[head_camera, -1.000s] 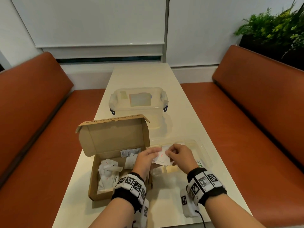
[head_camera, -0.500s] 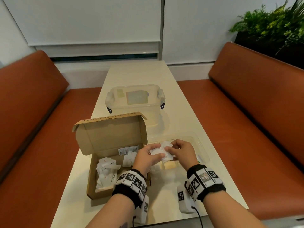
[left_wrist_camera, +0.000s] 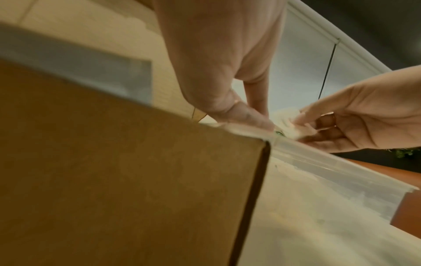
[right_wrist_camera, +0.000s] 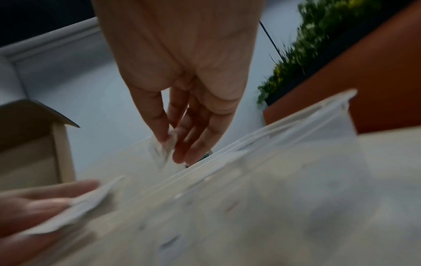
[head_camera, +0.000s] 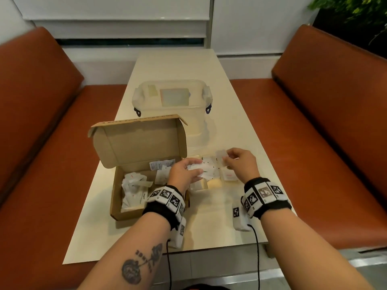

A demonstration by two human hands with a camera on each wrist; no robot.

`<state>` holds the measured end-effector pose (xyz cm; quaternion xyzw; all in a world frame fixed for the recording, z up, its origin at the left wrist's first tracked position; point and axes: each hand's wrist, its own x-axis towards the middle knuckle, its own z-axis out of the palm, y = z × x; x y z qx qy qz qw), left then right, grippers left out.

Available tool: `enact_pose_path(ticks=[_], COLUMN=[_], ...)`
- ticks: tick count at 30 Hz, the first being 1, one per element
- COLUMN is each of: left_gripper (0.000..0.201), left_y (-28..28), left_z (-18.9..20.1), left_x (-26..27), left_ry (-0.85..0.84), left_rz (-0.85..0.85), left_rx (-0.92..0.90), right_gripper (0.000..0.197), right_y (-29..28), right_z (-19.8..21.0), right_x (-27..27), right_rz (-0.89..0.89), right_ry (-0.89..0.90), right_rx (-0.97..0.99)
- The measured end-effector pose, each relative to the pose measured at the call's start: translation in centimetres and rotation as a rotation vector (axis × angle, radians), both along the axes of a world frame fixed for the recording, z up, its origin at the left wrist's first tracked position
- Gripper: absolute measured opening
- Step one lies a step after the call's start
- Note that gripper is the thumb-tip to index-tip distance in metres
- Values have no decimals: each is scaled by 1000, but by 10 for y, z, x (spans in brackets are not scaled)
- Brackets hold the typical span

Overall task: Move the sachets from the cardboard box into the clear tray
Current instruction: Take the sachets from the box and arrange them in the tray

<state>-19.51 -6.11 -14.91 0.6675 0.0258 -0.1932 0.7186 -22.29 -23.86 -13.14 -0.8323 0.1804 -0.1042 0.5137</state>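
Note:
The open cardboard box sits on the table's left side with several white sachets inside. To its right lies the clear tray, holding a sachet with a red mark. My left hand hovers over the tray's left part and grips a small stack of sachets. My right hand is above the tray's far side, pinching a single sachet between thumb and fingers. In the right wrist view the pinched sachet hangs over the tray rim.
A lidded clear plastic container stands behind the box and tray. The box lid stands upright at the back. Orange benches flank the narrow table. A plant is at the far right.
The two hands, earlier together on one stack of sachets, have drawn apart. The right hand has moved right with a single sachet, and the left keeps the rest.

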Motion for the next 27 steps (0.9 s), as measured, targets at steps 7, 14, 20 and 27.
enact_pose_path(ticks=[7, 14, 20, 27], left_gripper=[27, 26, 26, 27], left_y=[1, 2, 2, 3], left_z=[-5, -6, -7, -11], left_x=[-1, -2, -1, 1], left_ry=[-10, -11, -8, -11], left_rz=[6, 5, -11, -29], left_rx=[-4, -27, -18, 4], right_gripper=[16, 9, 9, 12], right_y=[-22, -25, -26, -24], right_z=[-12, -28, -25, -33], right_x=[-9, -19, -11, -8], right_rz=[176, 208, 222, 179], right_ry=[214, 285, 257, 257], right_rx=[-453, -494, -503, -509])
